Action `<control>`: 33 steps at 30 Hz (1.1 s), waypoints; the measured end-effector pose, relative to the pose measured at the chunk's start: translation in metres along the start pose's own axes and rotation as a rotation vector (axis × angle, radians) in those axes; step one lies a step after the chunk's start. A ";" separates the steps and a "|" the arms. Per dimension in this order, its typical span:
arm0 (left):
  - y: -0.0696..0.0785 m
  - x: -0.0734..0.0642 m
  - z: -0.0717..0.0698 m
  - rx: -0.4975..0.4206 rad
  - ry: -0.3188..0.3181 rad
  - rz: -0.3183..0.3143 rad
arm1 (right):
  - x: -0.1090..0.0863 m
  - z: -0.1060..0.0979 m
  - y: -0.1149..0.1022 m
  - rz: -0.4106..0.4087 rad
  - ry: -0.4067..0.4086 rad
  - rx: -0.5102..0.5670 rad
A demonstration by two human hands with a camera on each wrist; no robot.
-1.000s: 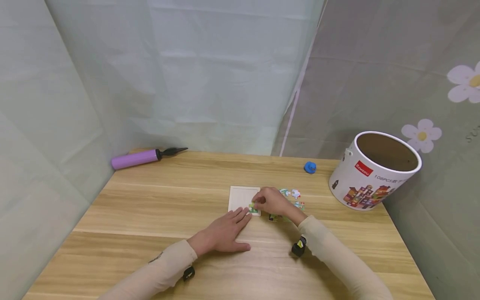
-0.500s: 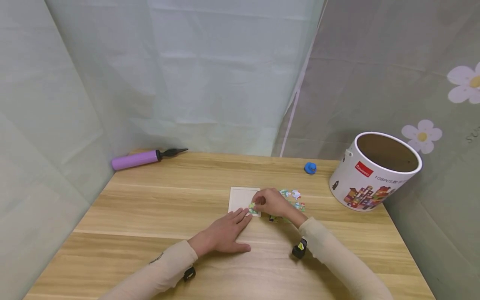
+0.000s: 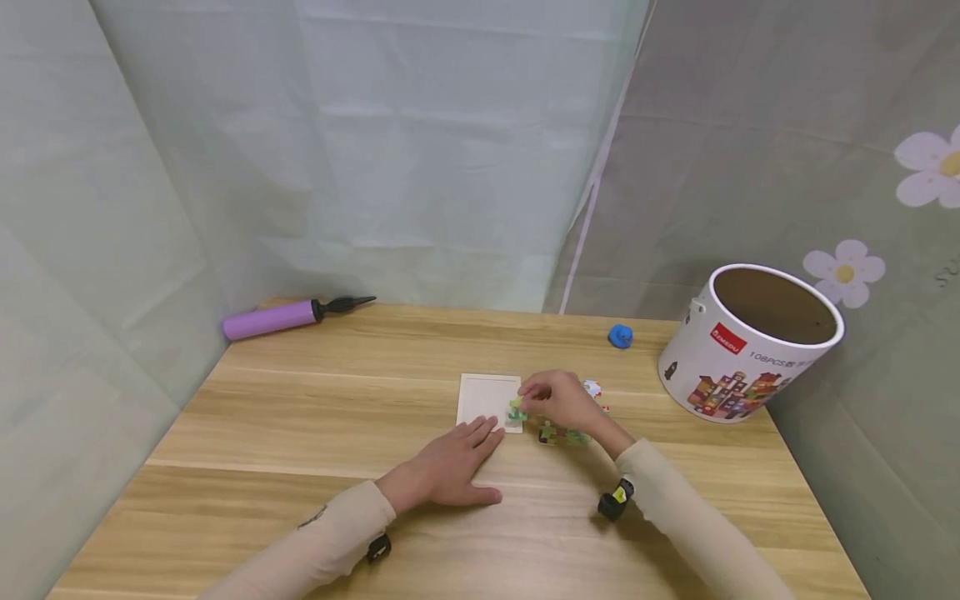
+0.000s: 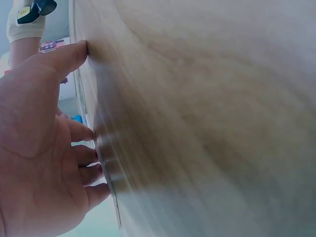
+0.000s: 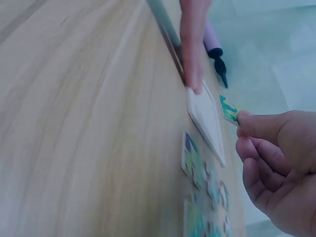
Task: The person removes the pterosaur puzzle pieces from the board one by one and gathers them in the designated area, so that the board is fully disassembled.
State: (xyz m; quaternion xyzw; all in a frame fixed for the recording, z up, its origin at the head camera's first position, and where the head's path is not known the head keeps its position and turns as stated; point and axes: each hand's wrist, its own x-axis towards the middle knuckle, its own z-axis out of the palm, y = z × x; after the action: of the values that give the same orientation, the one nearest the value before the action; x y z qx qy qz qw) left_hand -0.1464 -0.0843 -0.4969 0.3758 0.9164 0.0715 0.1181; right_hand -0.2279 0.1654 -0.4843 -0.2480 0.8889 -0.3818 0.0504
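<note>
My right hand pinches a green jigsaw piece between thumb and fingertip. In the right wrist view the piece is raised and tilted above the pale square puzzle tray; from the head it overlaps the tray's front right corner. My left hand lies with fingers outstretched, its fingertips at the tray's near edge and the thumb spread to the right. Several loose jigsaw pieces lie on the wood right of the tray, some hidden beneath my right hand and forearm.
A large white bucket printed with building blocks stands at the right. At the back are a small blue toy and, far left, a purple hand pump with a black nozzle. Fabric hangings surround the wooden table.
My right hand has moved a little to the right and lifted the green jigsaw piece off the tray's corner. Loose pieces below it show more clearly. The left hand stays in place.
</note>
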 end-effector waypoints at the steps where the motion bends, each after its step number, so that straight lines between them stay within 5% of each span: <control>1: 0.000 0.000 0.000 -0.002 -0.003 -0.003 | -0.003 -0.003 0.001 -0.001 0.008 -0.002; 17: -0.002 0.000 0.002 -0.014 0.001 -0.014 | -0.053 -0.051 0.023 0.055 0.091 -0.074; 33: -0.001 0.000 0.001 0.000 -0.007 -0.007 | -0.089 -0.072 0.049 0.082 0.077 -0.086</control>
State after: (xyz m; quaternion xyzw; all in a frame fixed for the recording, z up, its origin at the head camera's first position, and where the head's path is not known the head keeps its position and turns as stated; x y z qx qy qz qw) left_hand -0.1463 -0.0847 -0.4980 0.3727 0.9173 0.0696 0.1217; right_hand -0.1903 0.2839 -0.4774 -0.1987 0.9152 -0.3499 0.0211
